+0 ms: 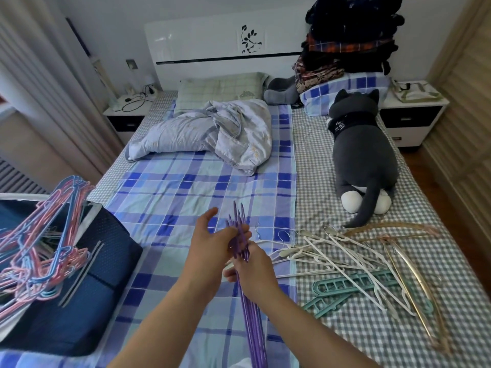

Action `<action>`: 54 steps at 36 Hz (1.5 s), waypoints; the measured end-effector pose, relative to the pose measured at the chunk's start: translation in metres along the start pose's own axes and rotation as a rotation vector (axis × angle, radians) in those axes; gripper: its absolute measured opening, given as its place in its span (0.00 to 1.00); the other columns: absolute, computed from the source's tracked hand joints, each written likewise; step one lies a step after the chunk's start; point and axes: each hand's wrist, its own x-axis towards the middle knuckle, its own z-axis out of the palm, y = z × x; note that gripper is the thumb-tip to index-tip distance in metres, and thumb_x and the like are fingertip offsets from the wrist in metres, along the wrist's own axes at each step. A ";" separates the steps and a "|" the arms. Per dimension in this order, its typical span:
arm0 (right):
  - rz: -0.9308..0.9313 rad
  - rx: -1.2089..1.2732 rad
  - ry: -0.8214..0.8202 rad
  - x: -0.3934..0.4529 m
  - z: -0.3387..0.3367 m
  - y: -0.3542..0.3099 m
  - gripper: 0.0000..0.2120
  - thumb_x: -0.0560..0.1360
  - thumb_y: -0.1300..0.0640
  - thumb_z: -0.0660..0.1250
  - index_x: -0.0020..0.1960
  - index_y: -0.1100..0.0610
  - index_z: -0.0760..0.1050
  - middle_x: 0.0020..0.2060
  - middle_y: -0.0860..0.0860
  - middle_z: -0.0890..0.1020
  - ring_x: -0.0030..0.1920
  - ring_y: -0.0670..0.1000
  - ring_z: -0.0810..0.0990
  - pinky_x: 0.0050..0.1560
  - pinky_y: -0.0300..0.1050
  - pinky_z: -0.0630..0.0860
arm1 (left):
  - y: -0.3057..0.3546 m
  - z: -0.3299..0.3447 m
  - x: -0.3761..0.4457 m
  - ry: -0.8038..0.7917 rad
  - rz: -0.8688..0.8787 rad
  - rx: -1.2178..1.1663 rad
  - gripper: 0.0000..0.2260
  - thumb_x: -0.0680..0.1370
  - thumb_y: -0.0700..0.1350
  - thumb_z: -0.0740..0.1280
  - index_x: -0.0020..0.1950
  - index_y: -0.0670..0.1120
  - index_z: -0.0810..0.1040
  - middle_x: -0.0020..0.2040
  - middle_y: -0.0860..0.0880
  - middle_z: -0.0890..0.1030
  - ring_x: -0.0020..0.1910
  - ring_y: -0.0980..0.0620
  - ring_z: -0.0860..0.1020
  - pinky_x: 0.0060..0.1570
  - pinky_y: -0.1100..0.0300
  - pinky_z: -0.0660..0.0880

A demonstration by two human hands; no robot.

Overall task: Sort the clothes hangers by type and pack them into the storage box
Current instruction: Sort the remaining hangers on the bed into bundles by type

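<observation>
Purple hangers [243, 264] are being held as a bunch over the near middle of the bed [212, 181], their tips pointing toward the headboard [212, 41] and their long bars running back toward the near edge. The bunch is being gripped by the right hand [252, 266], whose fingers are curled round it from the right. The left hand [212, 243] is being kept at the bunch's left side with its thumb and forefinger spread open; its lower fingers are touching the purple bars, though whether they are being closed round them cannot be told.

Just to the right of the hands, white hangers [332, 256] are lying in a loose heap on the grey checked part of the bed, with teal hangers [353, 285] partly covered by them and tan hangers [406, 261] spread out toward the right edge. At the near left corner, a dark blue storage box [87, 288] is resting on the bed, and pink and blue hangers [45, 243] are piled in it, rising above its rim.

Farther up the right side, a grey plush cat [364, 155] is lying lengthwise. A crumpled quilt [212, 131] and a green checked pillow [220, 91] are resting near the head of the bed, and folded clothes [348, 41] are stacked at the far right corner.
</observation>
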 end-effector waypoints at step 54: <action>0.721 -0.321 0.177 -0.049 0.058 0.174 0.07 0.78 0.67 0.61 0.44 0.61 0.76 0.35 0.55 0.80 0.33 0.50 0.77 0.32 0.40 0.74 | -0.199 -0.242 0.192 -0.164 -0.267 0.858 0.09 0.80 0.38 0.62 0.49 0.50 0.79 0.43 0.49 0.79 0.38 0.51 0.77 0.40 0.58 0.76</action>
